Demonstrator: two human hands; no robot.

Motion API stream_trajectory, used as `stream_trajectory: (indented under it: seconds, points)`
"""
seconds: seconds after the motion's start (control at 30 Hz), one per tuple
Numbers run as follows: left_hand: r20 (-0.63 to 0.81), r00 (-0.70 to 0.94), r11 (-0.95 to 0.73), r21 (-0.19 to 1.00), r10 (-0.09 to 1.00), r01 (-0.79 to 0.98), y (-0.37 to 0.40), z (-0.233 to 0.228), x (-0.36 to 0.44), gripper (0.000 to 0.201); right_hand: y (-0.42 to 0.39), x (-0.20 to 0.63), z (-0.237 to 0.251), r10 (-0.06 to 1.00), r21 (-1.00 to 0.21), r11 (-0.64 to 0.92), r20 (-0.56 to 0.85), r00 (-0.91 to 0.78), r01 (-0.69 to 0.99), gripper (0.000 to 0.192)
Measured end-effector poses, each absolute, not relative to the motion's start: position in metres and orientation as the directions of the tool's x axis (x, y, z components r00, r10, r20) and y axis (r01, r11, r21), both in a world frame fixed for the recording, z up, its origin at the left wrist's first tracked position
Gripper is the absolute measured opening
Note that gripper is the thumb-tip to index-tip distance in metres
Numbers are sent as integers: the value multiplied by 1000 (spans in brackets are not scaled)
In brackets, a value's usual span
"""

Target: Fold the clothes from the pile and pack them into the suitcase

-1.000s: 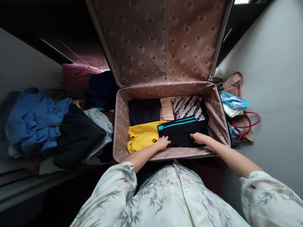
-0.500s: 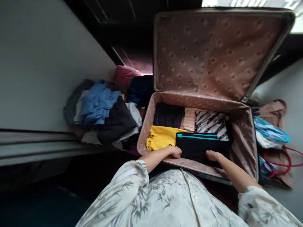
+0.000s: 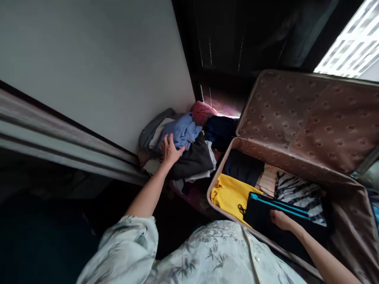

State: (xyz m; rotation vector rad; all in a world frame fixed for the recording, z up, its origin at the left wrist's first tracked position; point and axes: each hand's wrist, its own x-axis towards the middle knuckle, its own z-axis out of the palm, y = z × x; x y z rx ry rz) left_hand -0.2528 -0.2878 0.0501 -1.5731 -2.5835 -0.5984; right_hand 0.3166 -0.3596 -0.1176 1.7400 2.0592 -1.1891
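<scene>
My left hand [image 3: 171, 150] is open, fingers spread, at the near side of a crumpled blue garment [image 3: 181, 130] on a clothes pile. Just beside it on the pile lies a dark folded garment [image 3: 195, 157]. My right hand [image 3: 280, 219] has its fingers curled and rests on a black folded garment [image 3: 266, 211] with turquoise stripes; no cloth shows in its grip. That garment lies at the near side of the open suitcase [image 3: 217, 179]. Also packed there are a yellow garment [image 3: 229, 193], a dark folded garment [image 3: 244, 167], a beige ribbed piece [image 3: 268, 179] and a zebra-patterned cloth [image 3: 299, 191].
The suitcase lid [image 3: 296, 114] stands raised at the back. Behind the pile are a pink cloth [image 3: 203, 111] and a navy cloth [image 3: 222, 130]. A pale wall panel [image 3: 103, 71] rises on the left. A bright window [image 3: 352, 43] is at upper right.
My left hand has left the black garment in the suitcase and moved left to the blue garment. My right hand stays on the black garment. The view has turned left.
</scene>
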Motion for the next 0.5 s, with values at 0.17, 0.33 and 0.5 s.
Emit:
stream_trajectory:
  seconds: [0.17, 0.33, 0.5]
  points:
    - [-47, -382, 380, 274, 923, 883, -238, 59, -310, 110, -318, 220, -90, 708, -456, 136, -576, -409, 879, 10]
    - [-163, -347, 380, 273, 923, 884, -208, 71, -330, 92, -279, 104, -37, 676, -596, 230, -470, -567, 769, 25]
    - [-94, -307, 320, 215, 947, 923, -195, 77, -350, 46, -251, 9, 7, 703, -787, 267, -236, -671, 556, 22]
